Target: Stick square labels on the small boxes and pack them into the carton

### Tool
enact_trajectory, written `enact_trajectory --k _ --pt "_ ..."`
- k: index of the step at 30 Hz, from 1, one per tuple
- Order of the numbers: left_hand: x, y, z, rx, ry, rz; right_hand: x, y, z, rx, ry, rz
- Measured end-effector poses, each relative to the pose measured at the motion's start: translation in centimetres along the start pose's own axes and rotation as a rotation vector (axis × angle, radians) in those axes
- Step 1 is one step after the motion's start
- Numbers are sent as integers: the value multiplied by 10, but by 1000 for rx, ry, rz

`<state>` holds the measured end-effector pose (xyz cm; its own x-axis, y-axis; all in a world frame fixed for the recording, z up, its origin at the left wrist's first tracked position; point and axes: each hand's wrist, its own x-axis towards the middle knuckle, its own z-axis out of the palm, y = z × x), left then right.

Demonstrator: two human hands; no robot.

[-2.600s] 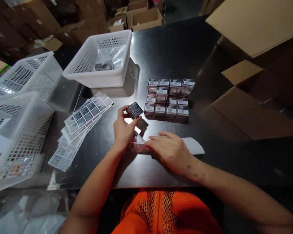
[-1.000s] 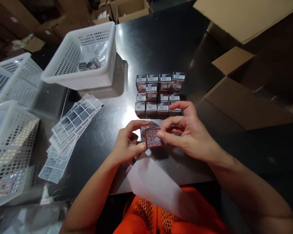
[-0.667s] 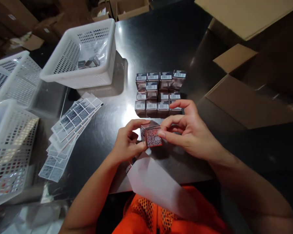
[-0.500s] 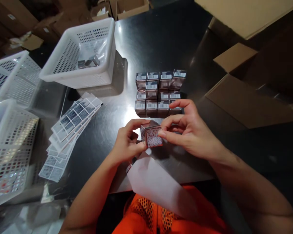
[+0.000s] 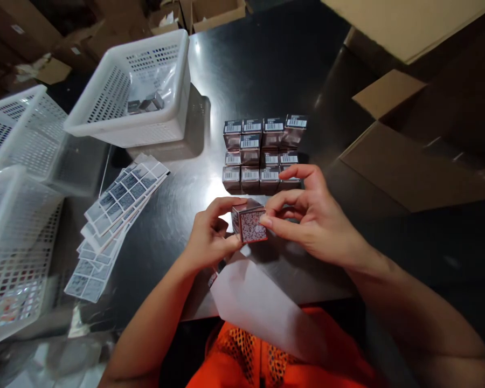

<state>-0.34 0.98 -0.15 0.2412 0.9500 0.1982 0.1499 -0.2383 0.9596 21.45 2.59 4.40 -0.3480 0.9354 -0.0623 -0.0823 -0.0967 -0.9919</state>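
Note:
My left hand (image 5: 210,233) grips a small dark, shiny carton (image 5: 248,205) between thumb and fingers, its end face tilted toward me. A sticker label (image 5: 254,226) dense with fine print covers that face. At the label's right edge, my right hand (image 5: 303,213) pinches with thumb and forefinger, its other fingers raised. Just beyond, several like cartons (image 5: 249,175) stand in rows with barcodes up, one resting higher than its neighbours. A white backing sheet (image 5: 258,302) lies below my hands and hangs over the table edge.
Printed label sheets (image 5: 121,199) lie fanned out at the left. A white perforated basket (image 5: 157,129) behind them holds a few cartons and plastic film. Two more baskets (image 5: 20,253) line the left side. A large open cardboard box (image 5: 420,172) stands at the right.
The label's face has turned slightly and its print looks darker. Both hands keep nearly the same place and grip.

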Motion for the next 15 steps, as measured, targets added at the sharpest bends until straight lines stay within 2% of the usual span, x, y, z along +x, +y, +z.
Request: enact_trajectory --k 15 --pt "0 2 1 26 7 -7 0 0 -1 -42 12 12"
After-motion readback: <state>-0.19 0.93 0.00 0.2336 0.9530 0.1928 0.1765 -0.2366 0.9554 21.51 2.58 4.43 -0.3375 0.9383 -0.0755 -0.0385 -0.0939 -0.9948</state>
